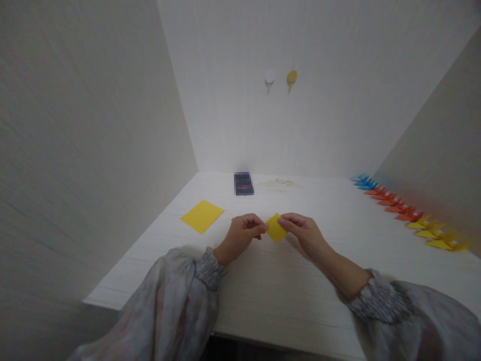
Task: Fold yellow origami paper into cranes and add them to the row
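Note:
A small folded square of yellow paper (277,230) is held up between my two hands, one corner pointing toward me. My left hand (244,231), with a ring on one finger, pinches its left corner between thumb and fingers. On the upper right edge, my right hand (303,229) grips the same paper, thumb on top. To the left of my left hand lies a larger flat sheet of yellow paper (203,216) on the white table (278,296). A tiny orange bit shows beside my left hand, mostly hidden by it.
Along the right wall stands a row of folded paper cranes, blue (365,182), orange-red (394,203) and yellow (432,232). A dark, blurred-out object (244,184) lies near the back wall. A white hook (269,77) and a yellow hook (292,77) are on that wall.

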Motion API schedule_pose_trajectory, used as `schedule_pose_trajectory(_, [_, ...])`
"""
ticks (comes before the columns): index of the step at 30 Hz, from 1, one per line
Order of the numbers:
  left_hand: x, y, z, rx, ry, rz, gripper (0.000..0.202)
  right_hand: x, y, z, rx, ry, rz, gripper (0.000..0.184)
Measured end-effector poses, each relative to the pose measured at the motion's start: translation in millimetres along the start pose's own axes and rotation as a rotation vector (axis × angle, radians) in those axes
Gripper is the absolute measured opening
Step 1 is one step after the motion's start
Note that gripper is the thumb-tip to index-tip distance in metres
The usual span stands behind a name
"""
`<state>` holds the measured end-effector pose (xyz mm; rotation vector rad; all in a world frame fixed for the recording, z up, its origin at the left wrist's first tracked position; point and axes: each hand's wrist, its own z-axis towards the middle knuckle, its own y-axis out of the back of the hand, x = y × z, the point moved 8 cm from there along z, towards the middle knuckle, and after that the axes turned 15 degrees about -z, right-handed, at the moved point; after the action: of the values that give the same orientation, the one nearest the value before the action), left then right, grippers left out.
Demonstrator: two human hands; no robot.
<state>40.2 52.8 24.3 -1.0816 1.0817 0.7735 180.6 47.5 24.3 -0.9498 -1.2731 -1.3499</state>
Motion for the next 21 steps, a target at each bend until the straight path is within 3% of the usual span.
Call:
schedule_pose_trajectory(11, [6, -6.0, 0, 0.058, 0.079, -0.006, 0.021, 7, 0, -3, 0.010, -0.003, 0.000, 0.018])
schedule_pose_trajectory(17, [3, -9.9, 1, 0.104, 0.005, 0.017, 0.025, -3, -13, -6, 0.106, -0.034, -0.076, 0.017])
schedule_pose_trajectory(21, [10, -8.4, 1, 0.107, 0.033, 0.059, 0.022, -3, -19, -8, 0.122, -0.018, -0.148, 0.015])
